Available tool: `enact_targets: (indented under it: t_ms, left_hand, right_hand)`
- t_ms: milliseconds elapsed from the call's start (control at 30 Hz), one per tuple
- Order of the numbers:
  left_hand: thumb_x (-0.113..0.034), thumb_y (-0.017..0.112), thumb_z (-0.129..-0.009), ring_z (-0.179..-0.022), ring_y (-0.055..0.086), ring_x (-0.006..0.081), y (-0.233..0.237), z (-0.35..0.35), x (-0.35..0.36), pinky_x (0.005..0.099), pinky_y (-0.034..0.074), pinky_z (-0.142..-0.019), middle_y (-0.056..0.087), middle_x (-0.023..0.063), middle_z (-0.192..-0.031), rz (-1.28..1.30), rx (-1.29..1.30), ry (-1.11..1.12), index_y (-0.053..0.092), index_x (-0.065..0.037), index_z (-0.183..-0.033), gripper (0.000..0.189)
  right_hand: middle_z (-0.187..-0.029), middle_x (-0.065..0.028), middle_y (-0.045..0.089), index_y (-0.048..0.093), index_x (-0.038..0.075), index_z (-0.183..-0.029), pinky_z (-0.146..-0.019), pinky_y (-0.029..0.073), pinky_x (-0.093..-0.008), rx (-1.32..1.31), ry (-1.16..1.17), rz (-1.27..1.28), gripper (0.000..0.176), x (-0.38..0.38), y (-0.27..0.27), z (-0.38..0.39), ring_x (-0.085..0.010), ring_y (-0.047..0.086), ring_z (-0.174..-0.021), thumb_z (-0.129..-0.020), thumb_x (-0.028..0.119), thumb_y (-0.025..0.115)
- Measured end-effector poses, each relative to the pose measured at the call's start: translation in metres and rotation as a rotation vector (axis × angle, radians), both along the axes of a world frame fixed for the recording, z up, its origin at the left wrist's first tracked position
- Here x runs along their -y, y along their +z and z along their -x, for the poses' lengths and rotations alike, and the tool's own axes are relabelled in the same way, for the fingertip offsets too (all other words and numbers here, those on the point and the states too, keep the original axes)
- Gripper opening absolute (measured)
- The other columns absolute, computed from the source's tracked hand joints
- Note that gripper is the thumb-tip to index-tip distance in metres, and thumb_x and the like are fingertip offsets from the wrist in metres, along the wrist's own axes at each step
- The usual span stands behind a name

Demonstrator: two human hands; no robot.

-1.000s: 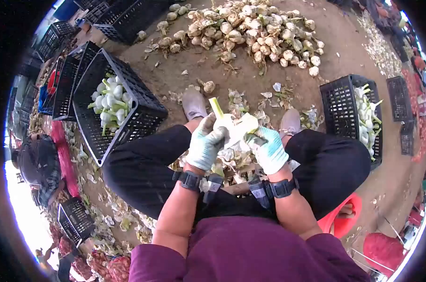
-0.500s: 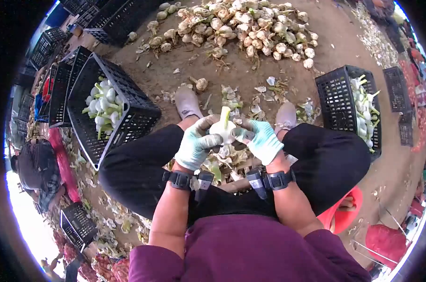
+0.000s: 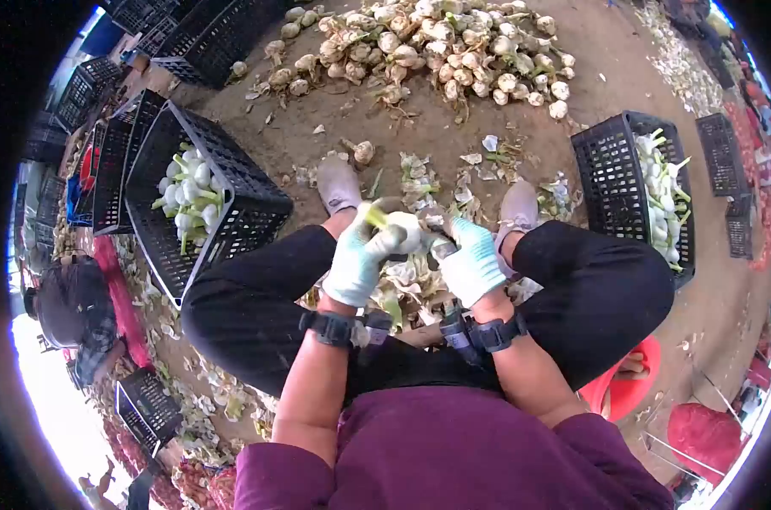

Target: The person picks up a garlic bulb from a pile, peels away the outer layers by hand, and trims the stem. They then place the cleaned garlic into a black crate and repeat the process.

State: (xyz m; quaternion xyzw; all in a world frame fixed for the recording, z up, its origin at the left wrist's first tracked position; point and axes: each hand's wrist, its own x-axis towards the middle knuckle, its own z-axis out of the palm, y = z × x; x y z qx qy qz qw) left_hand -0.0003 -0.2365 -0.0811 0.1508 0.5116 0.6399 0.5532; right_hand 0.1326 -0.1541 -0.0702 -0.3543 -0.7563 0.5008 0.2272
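Between my gloved hands is a white garlic bulb [image 3: 404, 232] with a short green stem that points up and to the left. My left hand [image 3: 362, 255] is wrapped round its stem side. At the bulb's right side, my right hand [image 3: 468, 255] has its fingers bent together; a small dark shape shows at its fingertips, too unclear to name. Both gloves are pale green with dirty grey fingertips. Loose peeled skins [image 3: 407, 285] lie on the ground below my hands.
Black crates [image 3: 258, 200] [image 3: 611, 183] with peeled garlic flank my knees. Ahead lies a heap of unpeeled garlic [image 3: 436, 51], with one loose bulb [image 3: 362, 152] nearer my shoes. A red basin [image 3: 628, 387] sits by my right thigh. Another person [image 3: 75, 306] is at the far left.
The bulb has turned from stem upright to stem tilted left, and both hands have turned with it. My right hand has shifted slightly left and down.
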Motion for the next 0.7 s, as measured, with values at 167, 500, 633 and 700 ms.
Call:
enact_targets:
  t_ms: [167,500,633,700]
  left_hand:
    - [-0.03,0.052,-0.083,-0.081,0.054,0.0153,-0.006,-0.003,-0.001,0.0272,0.045,-0.071,0.055,0.0086,-0.092,-0.111,0.14,0.215,0.05,0.003,-0.104,0.039]
    - [-0.044,0.051,-0.078,-0.087,0.054,0.033,-0.017,0.021,0.009,0.0429,0.045,-0.071,0.05,0.0218,-0.108,-0.293,0.584,0.208,0.054,0.0,-0.09,0.045]
    - [-0.042,0.049,-0.081,-0.078,0.057,0.0334,-0.027,0.014,0.003,0.0407,0.049,-0.063,0.051,0.0156,-0.108,-0.233,0.741,0.183,0.058,-0.001,-0.087,0.043]
    - [-0.046,0.051,-0.079,-0.085,0.055,0.0353,-0.037,0.019,0.007,0.0438,0.047,-0.07,0.052,0.0166,-0.103,-0.245,0.727,0.146,0.06,-0.002,-0.084,0.044]
  right_hand:
    - [-0.083,-0.0195,0.059,0.058,0.003,-0.092,-0.066,0.045,-0.0327,0.417,-0.088,0.105,0.023,-0.01,-0.031,0.001,-0.0305,0.058,-0.078,-0.069,0.006,0.055]
    - [-0.086,-0.0133,0.06,0.052,-0.001,-0.106,-0.068,0.045,-0.0268,-0.067,0.137,0.069,0.039,-0.014,-0.04,-0.004,-0.015,0.057,-0.075,-0.071,0.012,0.063]
    - [-0.072,-0.0195,0.055,0.058,0.0,-0.085,-0.061,0.044,-0.0354,0.21,0.069,-0.03,0.025,0.002,-0.018,0.011,-0.0286,0.055,-0.066,-0.066,0.015,0.062]
    - [-0.065,-0.0179,0.055,0.058,0.0,-0.081,-0.058,0.043,-0.0343,0.138,0.034,0.141,0.025,0.002,-0.021,0.008,-0.0262,0.052,-0.059,-0.066,0.019,0.063]
